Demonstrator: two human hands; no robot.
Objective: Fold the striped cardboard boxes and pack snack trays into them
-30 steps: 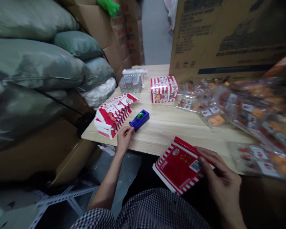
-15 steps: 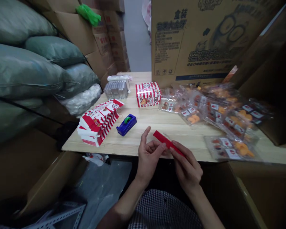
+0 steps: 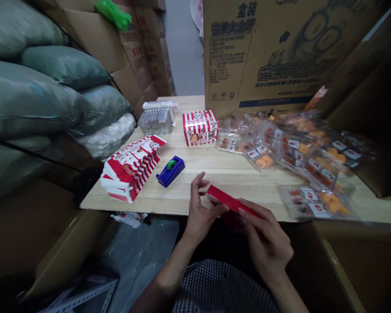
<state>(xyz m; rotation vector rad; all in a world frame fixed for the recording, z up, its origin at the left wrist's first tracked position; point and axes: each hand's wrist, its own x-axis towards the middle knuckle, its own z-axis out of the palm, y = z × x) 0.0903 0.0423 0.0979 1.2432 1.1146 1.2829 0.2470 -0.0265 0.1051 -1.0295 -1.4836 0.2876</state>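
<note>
Above the table's front edge, both hands hold a thin red box [image 3: 228, 198], which shows a long flat side and slants down to the right. My left hand [image 3: 198, 217] has its thumb against the underside at the left end, its index finger raised. Fingers of my right hand [image 3: 265, 232] are closed around the right end. What lies beneath the red side is dark and partly hidden by the hands. Nearest on the table are a blue tape dispenser [image 3: 170, 171] with a green roll and a stack of flattened red-and-white striped cartons [image 3: 130, 167].
A made-up striped carton [image 3: 200, 128] stands at the back beside a clear plastic stack [image 3: 155, 121]. Several clear packs of toy food [image 3: 313, 202] are heaped on the right. A large cardboard box [image 3: 228, 56] rises behind. Grey-green sacks [image 3: 32, 93] are piled left.
The red box has tilted so more of its side and underside shows. My right hand has moved slightly right and down, while the left stays near its end.
</note>
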